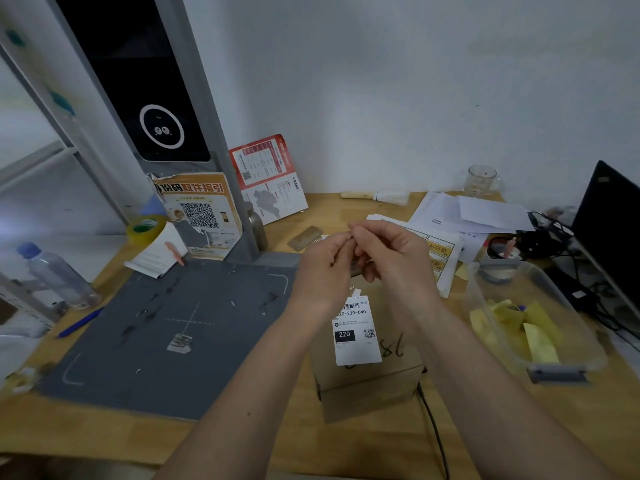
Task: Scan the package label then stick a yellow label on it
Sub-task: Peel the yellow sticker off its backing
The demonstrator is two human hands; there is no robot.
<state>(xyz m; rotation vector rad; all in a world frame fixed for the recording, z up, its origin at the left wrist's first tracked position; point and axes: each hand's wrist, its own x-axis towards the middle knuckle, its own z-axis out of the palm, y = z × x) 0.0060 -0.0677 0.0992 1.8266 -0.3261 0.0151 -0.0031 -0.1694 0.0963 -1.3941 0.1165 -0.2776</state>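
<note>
A small cardboard package [367, 379] stands on the wooden desk in front of me, with a white shipping label [356, 332] reading 220 on its top. Above it my left hand [323, 271] and my right hand [391, 258] are raised together, fingertips meeting and pinching a small thin piece between them; what it is I cannot make out. A sheet of yellow labels [438, 251] lies on the desk just behind my right hand, partly hidden by it.
A grey scanning mat [166, 334] lies left of the package below a tall scanner stand [162, 129]. A clear plastic bin [540, 327] with yellow scraps sits at the right. Papers, a glass mug [482, 180], a water bottle [55, 271] and a tape roll [147, 228] ring the desk.
</note>
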